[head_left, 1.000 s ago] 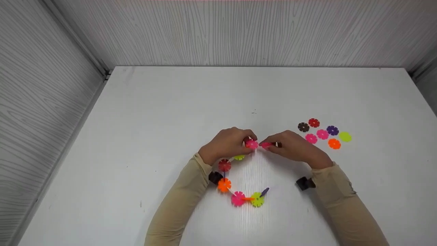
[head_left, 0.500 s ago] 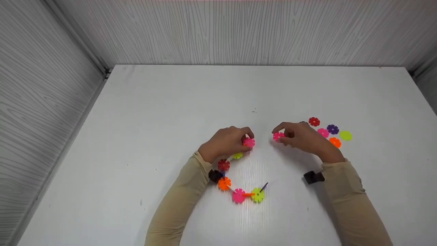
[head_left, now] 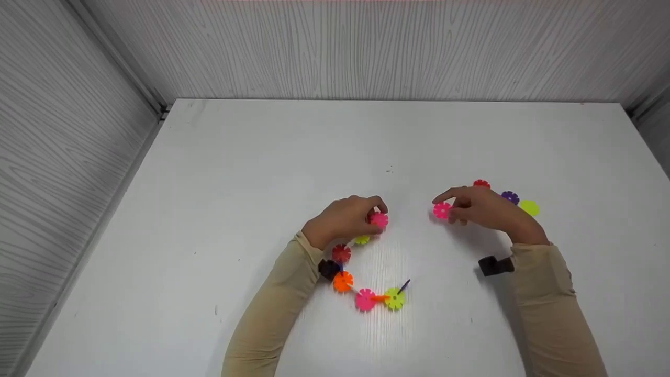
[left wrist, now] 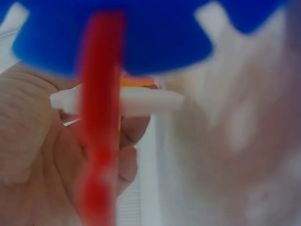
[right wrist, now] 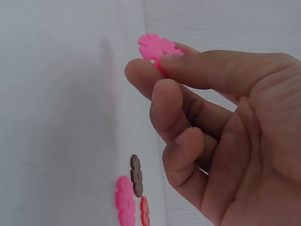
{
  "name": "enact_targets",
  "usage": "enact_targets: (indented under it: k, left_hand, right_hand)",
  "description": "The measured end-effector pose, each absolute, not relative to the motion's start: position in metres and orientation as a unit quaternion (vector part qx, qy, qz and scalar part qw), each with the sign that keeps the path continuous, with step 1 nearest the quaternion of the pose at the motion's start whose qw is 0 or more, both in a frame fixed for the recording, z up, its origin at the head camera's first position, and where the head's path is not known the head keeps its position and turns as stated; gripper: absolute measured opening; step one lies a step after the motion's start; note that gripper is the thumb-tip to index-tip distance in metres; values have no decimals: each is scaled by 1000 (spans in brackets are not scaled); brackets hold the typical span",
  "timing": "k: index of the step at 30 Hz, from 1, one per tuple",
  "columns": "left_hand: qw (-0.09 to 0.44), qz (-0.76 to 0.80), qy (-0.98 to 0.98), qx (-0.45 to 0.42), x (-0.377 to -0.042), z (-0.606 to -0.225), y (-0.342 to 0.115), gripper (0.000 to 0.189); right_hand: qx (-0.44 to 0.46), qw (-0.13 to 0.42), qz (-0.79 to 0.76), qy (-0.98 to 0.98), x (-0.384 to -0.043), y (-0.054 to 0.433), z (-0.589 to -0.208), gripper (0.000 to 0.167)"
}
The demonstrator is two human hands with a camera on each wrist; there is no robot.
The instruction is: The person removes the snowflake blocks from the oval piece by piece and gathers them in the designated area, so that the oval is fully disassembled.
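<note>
My left hand (head_left: 345,219) pinches a pink interlocking disc (head_left: 379,220) at the upper end of a curved chain of notched discs. The chain bends down through a dark red disc (head_left: 341,253), an orange disc (head_left: 343,282), another pink disc and a yellow-green disc (head_left: 394,298), ending in a purple one (head_left: 403,286) seen edge-on. Close up in the left wrist view, a blue disc (left wrist: 141,37), a red one (left wrist: 99,127) and a white one (left wrist: 150,101) partly cover the palm. Apart to the right, my right hand (head_left: 487,210) holds a single pink disc (right wrist: 151,46) between thumb and fingers.
Beyond the right hand lie loose discs: red (head_left: 481,183), purple (head_left: 510,197) and yellow-green (head_left: 529,208). The hand hides others; a brown disc (right wrist: 136,175) and a pink one (right wrist: 125,202) show below it in the right wrist view. Wood-grain panels (head_left: 335,50) stand behind the white table (head_left: 261,146).
The right hand has drawn away to the right with its pink disc, which was close beside the left hand's disc a second ago. The left hand and chain have shifted slightly left.
</note>
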State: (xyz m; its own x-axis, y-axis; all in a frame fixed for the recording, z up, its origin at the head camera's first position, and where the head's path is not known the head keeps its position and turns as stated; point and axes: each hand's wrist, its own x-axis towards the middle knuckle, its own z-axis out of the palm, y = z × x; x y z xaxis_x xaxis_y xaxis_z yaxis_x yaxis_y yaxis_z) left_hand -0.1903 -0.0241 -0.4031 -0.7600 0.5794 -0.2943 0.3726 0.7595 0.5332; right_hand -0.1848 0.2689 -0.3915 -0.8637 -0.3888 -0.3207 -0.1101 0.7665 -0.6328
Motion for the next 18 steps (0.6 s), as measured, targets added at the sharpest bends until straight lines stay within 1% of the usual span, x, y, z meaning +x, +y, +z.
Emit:
enact_targets:
  k: [4,7,12,18]
  left_hand:
    - [254,230,906,248,-190,-403,-24,45]
    - [258,220,910,238,-190,-403,-24,49]
    - [247,203,918,235,-190,-403,-25,52]
    - [230,191,925,236,-191,-404,-27,53]
  right_hand:
    - [-128,227,-320,911,-187,280,-393,33]
    - [-123,237,-323,908,-187,288,-393,35]
    - [-111,255,-319,906,-186,301,-387,37]
    - [-92,246,-311,914,-184,320,-380,38]
